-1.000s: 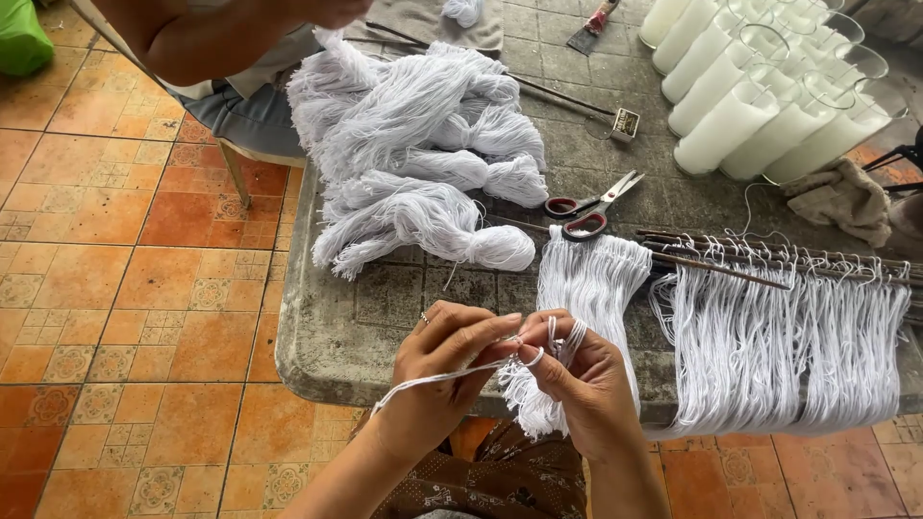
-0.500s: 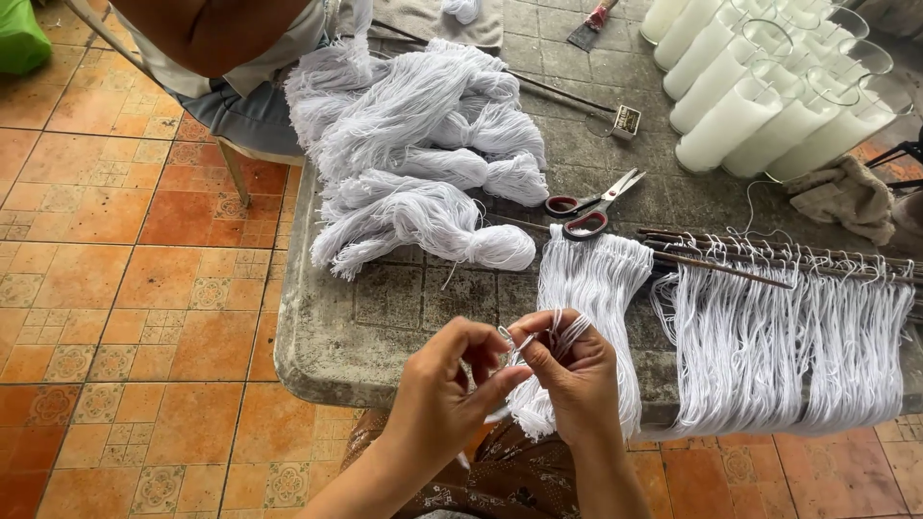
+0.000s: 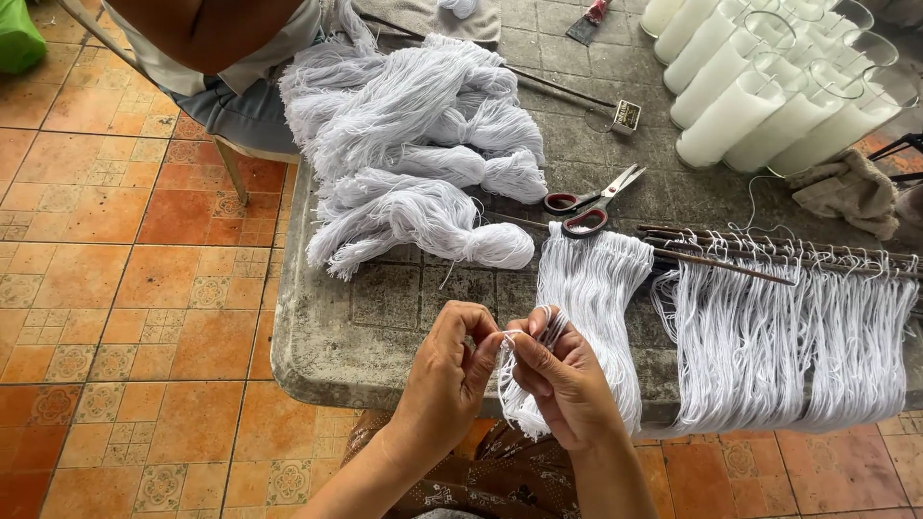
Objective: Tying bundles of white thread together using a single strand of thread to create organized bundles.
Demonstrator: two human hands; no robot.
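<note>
White string (image 3: 524,338) is pinched between the left hand (image 3: 452,370) and the right hand (image 3: 562,380), close together at the stone table's (image 3: 327,356) edge, and small, gentle pulls look best to keep it from tangling

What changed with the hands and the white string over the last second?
The left hand drew in from the left: the long strand it held stretched out is gone, and both hands now pinch a short loop of thin white cotton string close together. The right hand kept its bundle. The red-handled scissors, white yarn skeins and hanging strands on sticks stayed put.
</note>
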